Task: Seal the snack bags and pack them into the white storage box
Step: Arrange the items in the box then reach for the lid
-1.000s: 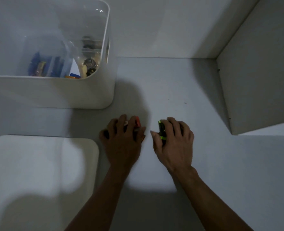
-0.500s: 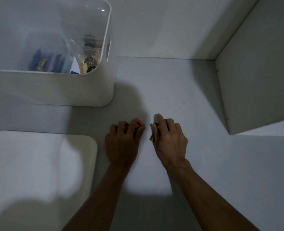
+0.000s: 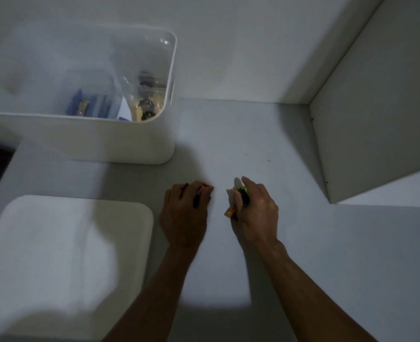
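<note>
Both hands, the left hand (image 3: 184, 211) and the right hand (image 3: 255, 208), grip small colourful items beside each other on the grey tabletop (image 3: 228, 134), the open white plastic storage box (image 3: 120, 141) lying up-left, nearer the left.

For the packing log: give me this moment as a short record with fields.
left hand: grips a small red-tipped item on the grey surface
right hand: grips a small green and orange item
white storage box: open, far left, blue packets and clear bags inside
white lid: flat, near left
grip contents: too small to identify
</note>
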`<state>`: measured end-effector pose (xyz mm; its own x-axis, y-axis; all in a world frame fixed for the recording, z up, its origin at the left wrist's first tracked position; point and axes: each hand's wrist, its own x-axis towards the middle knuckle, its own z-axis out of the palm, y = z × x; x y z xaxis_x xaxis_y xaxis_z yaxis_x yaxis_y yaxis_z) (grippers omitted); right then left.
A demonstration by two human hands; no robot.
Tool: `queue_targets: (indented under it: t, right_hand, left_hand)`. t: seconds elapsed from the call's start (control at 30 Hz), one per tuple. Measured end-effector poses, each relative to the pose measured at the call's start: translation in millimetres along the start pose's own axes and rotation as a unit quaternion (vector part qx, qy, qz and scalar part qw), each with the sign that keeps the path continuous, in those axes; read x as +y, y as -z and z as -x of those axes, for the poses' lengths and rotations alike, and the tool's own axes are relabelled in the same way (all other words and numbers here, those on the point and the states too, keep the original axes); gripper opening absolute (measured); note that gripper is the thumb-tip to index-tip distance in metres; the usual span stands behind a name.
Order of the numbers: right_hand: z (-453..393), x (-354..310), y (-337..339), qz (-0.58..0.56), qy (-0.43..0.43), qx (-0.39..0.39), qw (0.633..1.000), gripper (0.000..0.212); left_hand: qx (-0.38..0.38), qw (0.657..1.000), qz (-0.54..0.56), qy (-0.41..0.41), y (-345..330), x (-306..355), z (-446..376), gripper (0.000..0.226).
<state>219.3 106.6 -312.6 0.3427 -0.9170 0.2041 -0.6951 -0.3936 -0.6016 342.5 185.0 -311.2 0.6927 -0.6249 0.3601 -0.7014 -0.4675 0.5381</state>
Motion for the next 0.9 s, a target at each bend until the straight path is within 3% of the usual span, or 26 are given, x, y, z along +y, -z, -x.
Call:
queue_targets:
  t: [0.23, 0.43, 0.6, 0.73, 0.9]
  right_hand:
    - [-54.4, -89.0, 56.3, -0.037, -0.005, 0.041, 0.998, 0.04]
    - [-117.3, -207.7, 86.7, -0.102, 0.038, 0.068, 0.992, 0.041]
    - [-145.6, -273.8, 64.4, -0.085, 0.055, 0.043, 0.994, 0.039]
    - [-152.3, -288.0, 28.4, -0.065, 0.007, 0.012, 0.998, 0.038]
    - [-155.6, -286.0, 3.0, -0.01, -0.032, -0.026, 0.999, 0.044]
  left_hand:
    - [0.061, 0.995, 0.069, 0.032, 85.8, 51.6, -67.9, 0.01]
    - [0.151, 0.984, 0.095, 0.021, 165.6, 53.8, -161.9, 0.023]
    - [0.113, 0.988, 0.081, 0.071, 194.0, 17.9, -224.3, 0.026]
    - [0.062, 0.991, 0.079, 0.093, 182.2, -5.3, -241.7, 0.025]
    - [-0.037, 0.997, 0.048, 0.056, 155.7, -26.7, -256.7, 0.039]
